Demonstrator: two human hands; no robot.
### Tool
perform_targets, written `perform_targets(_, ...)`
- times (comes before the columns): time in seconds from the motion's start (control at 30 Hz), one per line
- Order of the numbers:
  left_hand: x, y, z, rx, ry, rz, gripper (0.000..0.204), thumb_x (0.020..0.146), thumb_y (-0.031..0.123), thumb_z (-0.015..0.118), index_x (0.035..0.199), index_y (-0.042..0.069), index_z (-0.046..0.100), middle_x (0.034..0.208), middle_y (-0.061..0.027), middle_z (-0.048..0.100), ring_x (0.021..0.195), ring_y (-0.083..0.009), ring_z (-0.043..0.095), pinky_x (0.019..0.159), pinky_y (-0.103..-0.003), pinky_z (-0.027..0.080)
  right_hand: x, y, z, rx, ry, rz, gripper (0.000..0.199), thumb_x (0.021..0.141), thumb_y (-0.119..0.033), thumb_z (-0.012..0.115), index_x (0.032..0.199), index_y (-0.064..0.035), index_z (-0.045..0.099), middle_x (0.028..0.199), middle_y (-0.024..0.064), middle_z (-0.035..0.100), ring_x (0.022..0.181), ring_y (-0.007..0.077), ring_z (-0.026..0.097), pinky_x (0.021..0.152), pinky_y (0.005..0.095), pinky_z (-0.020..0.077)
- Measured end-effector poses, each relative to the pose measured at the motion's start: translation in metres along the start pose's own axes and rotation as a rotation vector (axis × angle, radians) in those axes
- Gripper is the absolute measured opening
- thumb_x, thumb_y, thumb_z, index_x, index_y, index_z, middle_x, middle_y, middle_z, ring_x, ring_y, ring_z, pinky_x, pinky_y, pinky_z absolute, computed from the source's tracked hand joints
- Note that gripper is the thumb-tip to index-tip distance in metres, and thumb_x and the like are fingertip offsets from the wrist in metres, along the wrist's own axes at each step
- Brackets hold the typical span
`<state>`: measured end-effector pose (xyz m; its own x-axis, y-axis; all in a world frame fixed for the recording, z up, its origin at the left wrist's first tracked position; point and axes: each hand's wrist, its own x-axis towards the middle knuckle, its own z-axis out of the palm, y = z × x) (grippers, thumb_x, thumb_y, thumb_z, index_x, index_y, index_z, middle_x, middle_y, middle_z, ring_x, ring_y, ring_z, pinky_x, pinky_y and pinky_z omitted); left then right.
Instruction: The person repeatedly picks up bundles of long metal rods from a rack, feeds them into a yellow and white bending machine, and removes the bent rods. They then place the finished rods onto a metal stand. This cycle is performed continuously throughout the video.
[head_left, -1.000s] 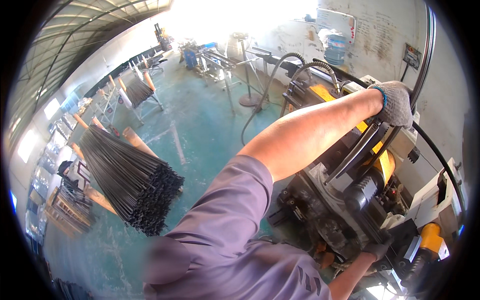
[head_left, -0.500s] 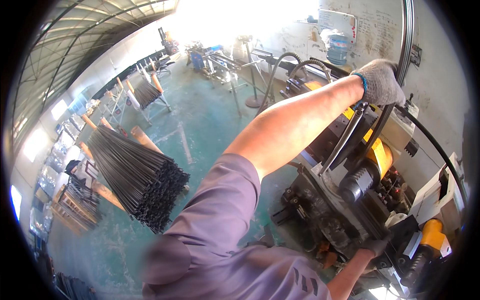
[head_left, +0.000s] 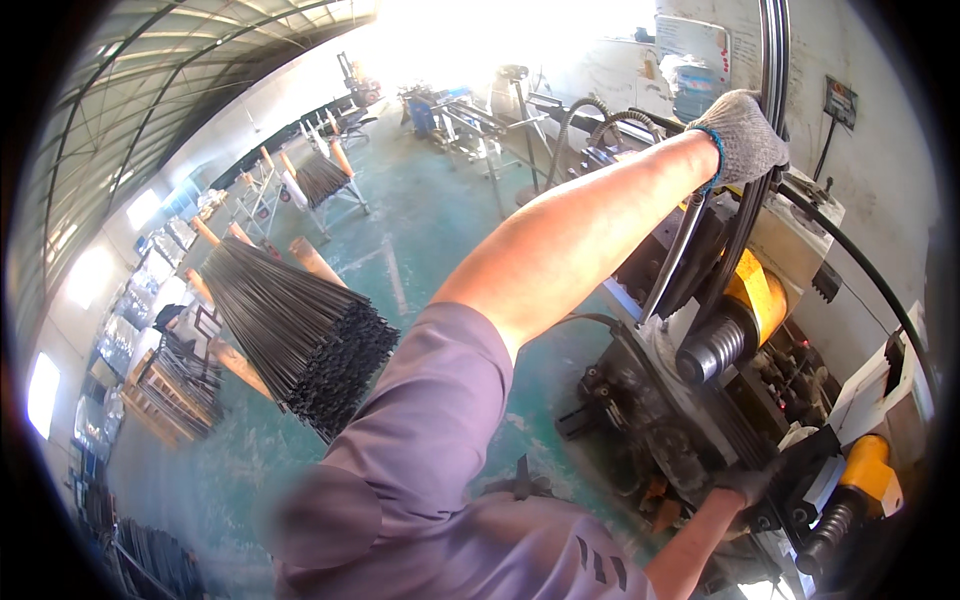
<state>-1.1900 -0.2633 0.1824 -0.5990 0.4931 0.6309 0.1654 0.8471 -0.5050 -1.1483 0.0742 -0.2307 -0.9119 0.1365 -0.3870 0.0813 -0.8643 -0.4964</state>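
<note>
Long, thin dark metal bars [head_left: 774, 55] run in a bundle from the top right down across a machine. My left hand [head_left: 742, 142], in a grey knitted glove with a blue-green cuff, is wrapped round their upper part, my arm stretched out. Lower down, my right hand [head_left: 748, 484], in a darker-looking glove, closes on the same bars beside a black clamp block; its fingers are partly hidden. Between the hands, the bars pass close to a yellow cylinder [head_left: 760, 288] with a black ribbed end [head_left: 715, 345]. A silver rod [head_left: 672, 258] slants beside them.
A second yellow cylinder [head_left: 868, 470] is at the lower right. A black hose [head_left: 860, 245] arches over the machine's right side. To my left, a large bundle of dark bars [head_left: 300, 320] rests on a stand with wooden posts [head_left: 318, 262]. A water bottle [head_left: 692, 92] stands by the wall.
The upper bars and my left hand have shifted left, so the bars stand at a different tilt. The background has slid slightly right in view. My right hand stays near the same spot.
</note>
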Motion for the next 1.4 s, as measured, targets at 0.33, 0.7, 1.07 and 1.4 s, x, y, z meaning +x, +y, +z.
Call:
perform_targets(0.33, -0.080, 0.023, -0.091, -0.951, 0.166, -0.383, 0.015, 0.086, 0.010, 0.079, 0.099, 0.004, 0.074, 0.087, -0.0092, 0.077, 0.081, -0.0199, 0.075, 0.075, -0.034, 0.062, -0.083, -0.009, -0.037, -0.436, 0.175, -0.207, 0.050, 0.112, -0.043, 0.051, 0.137, -0.0018, 0.063, 0.128, 0.0121, 0.072, 0.120, 0.0294, 0.068, 0.106, 0.0436, 0.0532)
perform_targets(0.7, -0.329, 0.077, -0.229, -1.426, 0.586, -1.094, 0.014, 0.104, 0.014, 0.068, 0.108, 0.002, 0.066, 0.081, -0.0103, 0.070, 0.071, -0.0208, 0.071, 0.068, -0.036, 0.059, -0.142, 0.009, -0.096, -0.270, -0.121, -0.349, 0.033, 0.111, -0.032, 0.058, 0.127, -0.0039, 0.065, 0.105, 0.0100, 0.072, 0.097, 0.0280, 0.071, 0.089, 0.0398, 0.0563)
perform_targets(1.07, -0.461, 0.265, -0.447, -0.542, 1.217, -1.422, 0.014, 0.104, 0.014, 0.069, 0.111, 0.003, 0.063, 0.082, -0.0085, 0.065, 0.075, -0.0224, 0.067, 0.072, -0.042, 0.058, -0.243, 0.114, 0.067, -0.486, -0.550, -0.015, 0.032, 0.104, -0.038, 0.065, 0.111, -0.0067, 0.068, 0.099, 0.0094, 0.065, 0.083, 0.0266, 0.064, 0.070, 0.0436, 0.0513)
perform_targets(1.4, -0.410, 0.490, -0.513, 0.126, 1.577, -1.520, 0.016, 0.101, 0.012, 0.072, 0.109, 0.003, 0.063, 0.082, -0.0088, 0.066, 0.075, -0.0267, 0.068, 0.072, -0.047, 0.058, -0.345, 0.118, 0.083, -0.389, -1.033, 0.432, 0.023, 0.102, -0.027, 0.061, 0.087, -0.0095, 0.062, 0.066, 0.0027, 0.048, 0.057, 0.0194, 0.051, 0.050, 0.0378, 0.0375)
